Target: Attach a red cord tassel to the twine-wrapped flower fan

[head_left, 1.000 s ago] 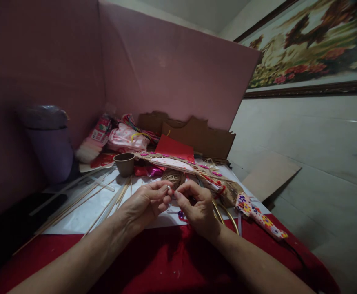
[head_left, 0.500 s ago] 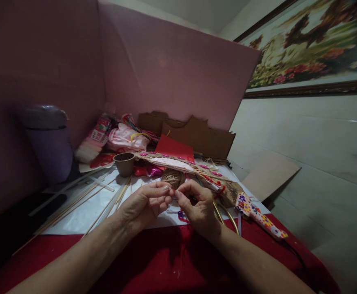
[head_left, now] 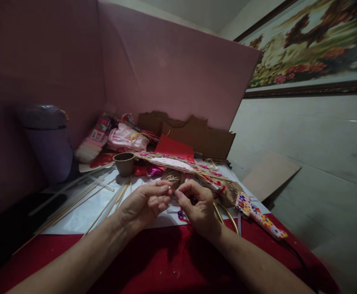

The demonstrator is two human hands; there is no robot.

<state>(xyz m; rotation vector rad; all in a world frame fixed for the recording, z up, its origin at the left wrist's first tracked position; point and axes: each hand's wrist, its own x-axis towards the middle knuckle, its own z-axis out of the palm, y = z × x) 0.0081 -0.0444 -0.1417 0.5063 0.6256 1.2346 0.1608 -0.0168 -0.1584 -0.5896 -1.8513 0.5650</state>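
My left hand (head_left: 144,204) and my right hand (head_left: 196,208) meet fingertip to fingertip above the white sheet (head_left: 83,212), both pinched on a tiny item I cannot make out. Just behind them lies a ball of brown twine (head_left: 172,177). A gold ring (head_left: 224,212) shows under my right hand. A long twine-wrapped piece with pink and red dots (head_left: 193,167) runs across the table, ending in a flower-patterned tip (head_left: 260,216).
A small brown pot (head_left: 125,163) and thin wooden sticks (head_left: 74,200) lie on the left. A purple lidded container (head_left: 48,141) stands far left. Cardboard pieces (head_left: 196,136), a red card (head_left: 175,148) and pink packets (head_left: 126,139) sit against the pink screen. Red cloth (head_left: 166,261) covers the near table.
The fingers of both hands shift slightly against each other; the hands stay in the same place. Nothing else has moved.
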